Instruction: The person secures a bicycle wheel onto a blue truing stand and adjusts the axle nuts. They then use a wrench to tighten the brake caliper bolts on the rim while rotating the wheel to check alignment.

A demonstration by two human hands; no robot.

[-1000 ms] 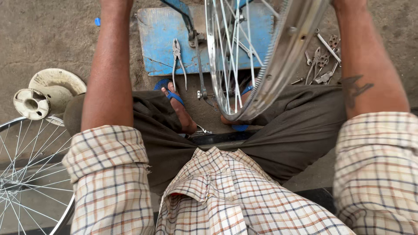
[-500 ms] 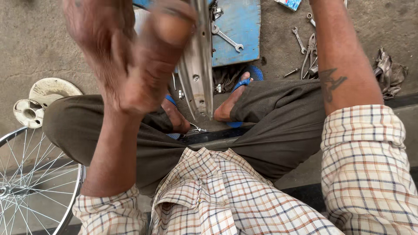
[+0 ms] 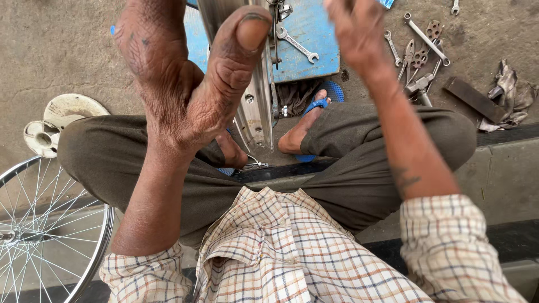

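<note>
A spoked wheel [image 3: 39,235] lies on the floor at near left. The left hand [image 3: 185,84] is raised, thumb pressed against the upright metal rim [image 3: 255,106], which stands between both hands. The right hand [image 3: 359,33], blurred, hovers just right of it; its grip cannot be told. Wrenches [image 3: 415,39] lie far right.

Left hand [image 3: 185,84] raised close to camera, thumb up, against metal wheel rim [image 3: 255,95] standing edge-on between knees. Right hand [image 3: 359,33] raised right of rim, grip not discernible. Blue board [image 3: 306,56] far, spanner [image 3: 296,44] on it. Loose tools [image 3: 418,50] far right. Spoked wheel [image 3: 39,235] near left.
</note>
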